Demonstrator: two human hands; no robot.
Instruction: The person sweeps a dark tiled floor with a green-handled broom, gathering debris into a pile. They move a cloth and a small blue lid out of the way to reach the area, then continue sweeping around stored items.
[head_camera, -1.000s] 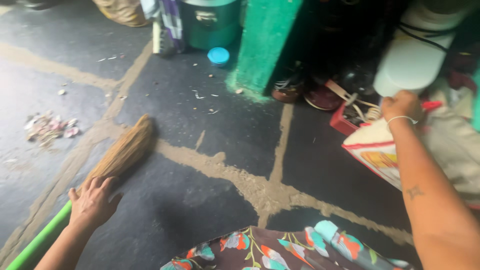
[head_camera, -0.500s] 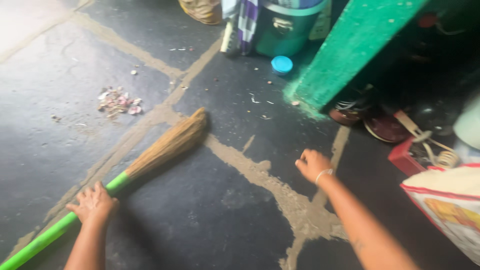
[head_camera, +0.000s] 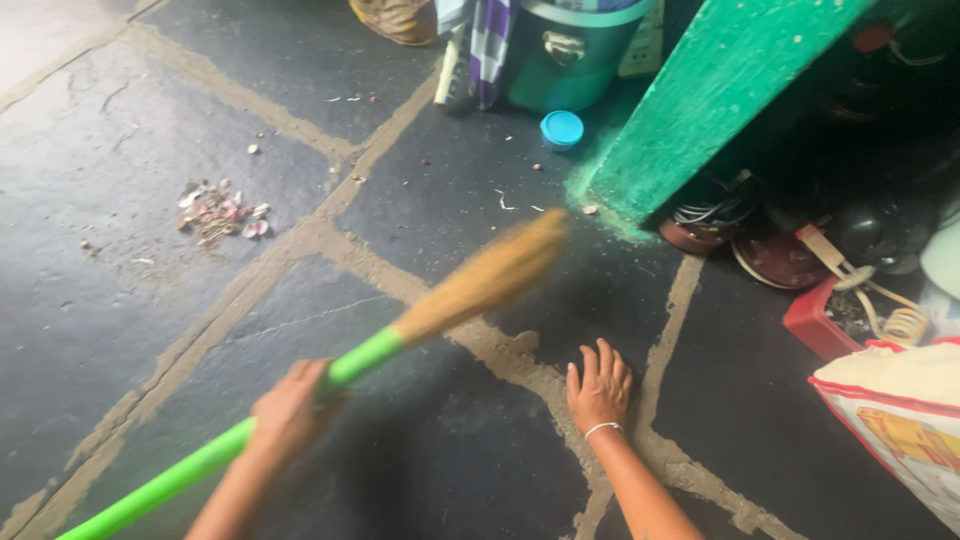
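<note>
A: Where is the broom right now?

B: It is up off the floor. The left hand has it by the green stick, and the brushy end points up toward two o'clock. That end looks blurry.

A: How is the left hand holding it?

B: Its fingers are wrapped closed around the stick, near where the green part meets the brush.

A: And the right hand?

B: It lies flat on the floor at about five o'clock from the brush. Its fingers are spread out and hold nothing.

A: Is the broom heavy?

B: I think it is light. One hand lifts it alone. The stick looks hard and smooth, so it could slip a bit. The brush looks soft and bendy, like dry grass.

A: So where is the best place to hold it?

B: On the stick, not the brush, I think. A grip close to the brush gives short sweeps.

A: What else is near?

B: A little pile of peels at ten o'clock, a blue lid and a teal bucket at twelve
</note>
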